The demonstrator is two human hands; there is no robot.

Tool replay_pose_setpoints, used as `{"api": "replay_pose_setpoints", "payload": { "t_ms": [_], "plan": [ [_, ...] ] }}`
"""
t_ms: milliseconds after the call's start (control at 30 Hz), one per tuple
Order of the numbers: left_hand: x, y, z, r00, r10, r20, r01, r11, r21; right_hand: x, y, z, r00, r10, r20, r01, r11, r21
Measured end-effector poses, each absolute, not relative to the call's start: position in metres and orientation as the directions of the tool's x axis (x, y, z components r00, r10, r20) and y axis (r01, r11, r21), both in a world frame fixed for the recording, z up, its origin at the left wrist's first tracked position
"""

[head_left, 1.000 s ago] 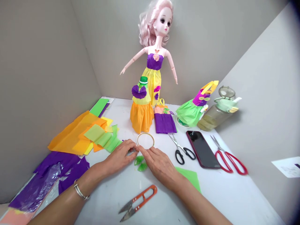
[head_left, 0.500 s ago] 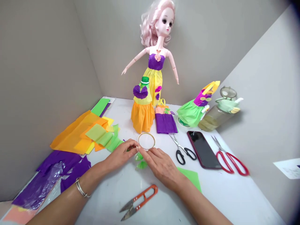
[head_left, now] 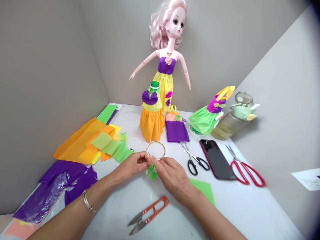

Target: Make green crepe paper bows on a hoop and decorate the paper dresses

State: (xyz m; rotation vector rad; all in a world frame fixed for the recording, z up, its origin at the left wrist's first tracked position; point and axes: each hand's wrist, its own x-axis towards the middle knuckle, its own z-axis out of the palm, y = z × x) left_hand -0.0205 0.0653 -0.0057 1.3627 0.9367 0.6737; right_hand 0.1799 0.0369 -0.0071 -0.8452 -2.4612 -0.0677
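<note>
Live from my side: left hand [head_left: 133, 164] and right hand [head_left: 172, 176] sit palms-down, fingertips clenched together on the green paper fan [head_left: 151, 173], just below the gold ring [head_left: 156, 150]. A bangle [head_left: 87, 201] circles my left wrist. A printed sheet [head_left: 307, 175], well right of the ring, is too small to read.

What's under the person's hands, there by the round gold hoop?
Below the left hand and right hand, a pleated green crepe paper fan shows above the white table. Its top is covered by the fingers, so how it is gathered cannot be seen.
</note>
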Motion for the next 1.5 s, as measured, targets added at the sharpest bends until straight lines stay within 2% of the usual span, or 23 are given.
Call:
{"api": "replay_pose_setpoints", "payload": {
  "t_ms": [67,133,200,267,367,467,1033,1233,1500],
  "plan": [
    [-0.021,0.066,-0.007,0.468,0.868,-0.162,0.111,0.125,0.986,0.180,0.036,-0.008,-0.517,0.673,0.528,0.584,0.729,-0.357],
    [-0.022,0.066,-0.006,0.441,0.884,-0.157,0.102,0.125,0.987,0.181,0.035,-0.004,-0.342,0.817,0.464,0.503,0.576,-0.644],
    [-0.022,0.065,-0.005,0.414,0.898,-0.147,0.092,0.120,0.989,0.181,0.034,0.002,-0.221,0.932,0.289,0.346,0.352,-0.870],
    [-0.022,0.063,-0.005,0.395,0.908,-0.144,0.085,0.120,0.989,0.180,0.035,0.008,-0.185,0.979,0.089,0.189,0.124,-0.974],
    [-0.020,0.062,-0.006,0.383,0.914,-0.136,0.069,0.119,0.991,0.178,0.036,0.012,-0.196,0.978,-0.076,0.056,-0.066,-0.996],
    [-0.018,0.060,-0.007,0.385,0.914,-0.127,0.062,0.112,0.992,0.175,0.036,0.010,-0.207,0.971,-0.116,0.019,-0.115,-0.993],
    [-0.014,0.054,-0.003,0.440,0.893,-0.095,0.005,0.103,0.995,0.173,0.037,0.005,-0.160,0.983,-0.091,0.147,-0.068,-0.987],
    [-0.014,0.055,-0.001,0.420,0.900,-0.118,0.011,0.125,0.992,0.174,0.034,0.008,-0.172,0.984,-0.047,0.105,-0.029,-0.994],
    [-0.013,0.052,-0.005,0.444,0.893,-0.076,-0.006,0.087,0.996,0.173,0.036,0.002,-0.138,0.990,-0.034,0.022,-0.031,-0.999]
  ]
}}
